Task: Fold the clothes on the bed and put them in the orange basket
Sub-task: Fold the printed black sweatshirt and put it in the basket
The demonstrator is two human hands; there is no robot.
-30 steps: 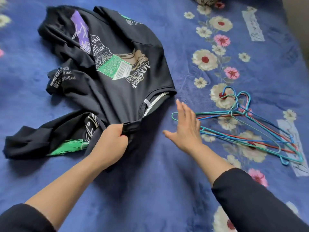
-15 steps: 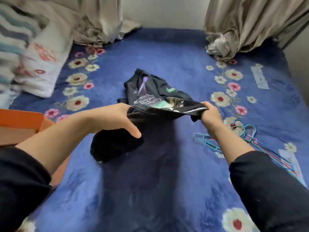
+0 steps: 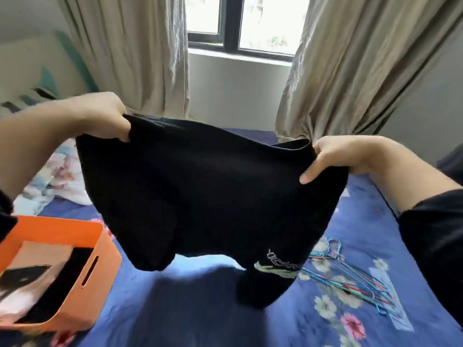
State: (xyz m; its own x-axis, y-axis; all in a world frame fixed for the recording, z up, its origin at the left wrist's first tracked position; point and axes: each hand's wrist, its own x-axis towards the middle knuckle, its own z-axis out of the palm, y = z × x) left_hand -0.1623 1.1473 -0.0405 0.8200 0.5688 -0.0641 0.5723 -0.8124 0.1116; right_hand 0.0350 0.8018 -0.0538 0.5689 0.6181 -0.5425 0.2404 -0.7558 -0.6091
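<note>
Garment: black shirt (image 3: 200, 191) hung mid-frame, held up above the bed (image 3: 190, 309), one printed sleeve dangling lower right.
Left hand (image 3: 100, 116): clenched on the shirt's upper left edge.
Right hand (image 3: 335, 156): gripped the upper right edge.
Orange basket (image 3: 82, 249): lower left, on the bed, dark folded clothes inside.
Hangers (image 3: 350, 279): coloured wire, lower right on the bedspread.

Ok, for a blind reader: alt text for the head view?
The left hand and right hand hold a black shirt up by its top edge above a blue floral bed. An orange basket sits lower left, coloured hangers lie right.
</note>
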